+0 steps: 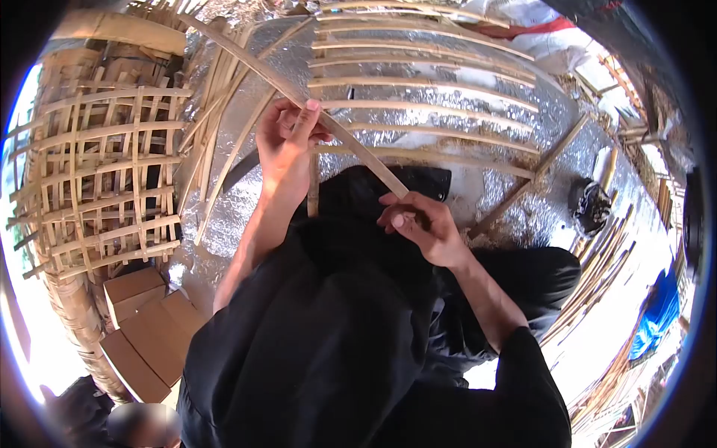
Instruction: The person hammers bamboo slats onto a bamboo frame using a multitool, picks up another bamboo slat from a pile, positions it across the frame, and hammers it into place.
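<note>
A long flat bamboo strip point(364, 153) runs slantwise in front of me, from the upper left down to my lap. My left hand point(290, 142) is closed on it partway along, thumb pressed on top and fingers curled beneath. At the strip's near end my right hand point(426, 230) is closed, thumb and fingers around that end. Something brownish shows in the right palm; I cannot tell whether it is the strip's end or another thing. Beyond my hands, several bamboo slats point(426, 104) lie in spaced rows on the shiny ground sheet point(287, 46).
A woven bamboo lattice point(97, 172) stands at left, above a cardboard box point(153, 340). Loose strips point(216, 127) lie beside it. On the right are a black plastic bag point(590, 207), a pile of thin bamboo sticks point(609, 261) and blue cloth point(657, 317). Another person point(82, 411) is at lower left.
</note>
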Demonstrator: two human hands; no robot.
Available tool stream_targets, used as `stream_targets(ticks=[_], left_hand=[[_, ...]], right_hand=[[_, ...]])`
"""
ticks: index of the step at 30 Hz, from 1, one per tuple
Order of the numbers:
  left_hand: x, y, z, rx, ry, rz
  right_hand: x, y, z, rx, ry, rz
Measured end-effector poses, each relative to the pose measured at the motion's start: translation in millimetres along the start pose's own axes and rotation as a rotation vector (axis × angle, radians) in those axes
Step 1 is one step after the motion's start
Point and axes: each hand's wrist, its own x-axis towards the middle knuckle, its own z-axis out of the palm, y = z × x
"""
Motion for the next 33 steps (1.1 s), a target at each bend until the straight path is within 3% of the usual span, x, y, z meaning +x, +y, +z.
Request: stream_targets(ticks=[5,10,12,15,16,19,22,25,28,30,33], left_hand=[[-15.8,-13.1,13.4,-0.056,0.041,-0.046],[-28.0,-39.6,12.7,0.15,-0.019,0.069],[-31.3,-38.5,9.5,0.236,-0.082,0.102],[-1.4,-12.8,-15.9,-0.033,0.089,0.049],[6.4,-0.1,-25.6,-0.026,0.138,0.056],[15.1,24.0,-43.6,-0.012,0.306,0.093],[-2.0,6.5,-60.0,-0.01,0.069,0.03],[-41.4,-22.4,-33.9,-0.146,0.06,-0.153],[-59.1,-40.2,-18.2,-0.216,0.087,-0.303],[-62.8,-40.1,-25.7,-0.025,-0.022,-0.275],[-62.4,-33.5,-44.6,0.407,-0.123,-0.186]], right_hand=[[0.5,2.0,-4.6,0.143,0.05,0.026],[0.9,14.4,-23.8,0.261,0.013,0.112],[7.2,15.0,-44.3,0.057,-0.039,0.205],[7.1,16.6,-83.1,-0.073,-0.021,0.305],[2.2,25.7,-90.9,0.047,0.117,0.214],[8.5,10.4,-130.5,-0.111,0.123,0.257],[15.6,25.5,-135.0,0.462,0.522,-0.004],[21.2,34.3,-136.2,0.895,0.692,-0.155],[20.8,26.3,-116.2,0.814,0.732,-0.112],[15.5,21.9,-111.3,0.735,0.648,-0.108],[10.1,11.7,-137.1,0.745,0.816,-0.178]])
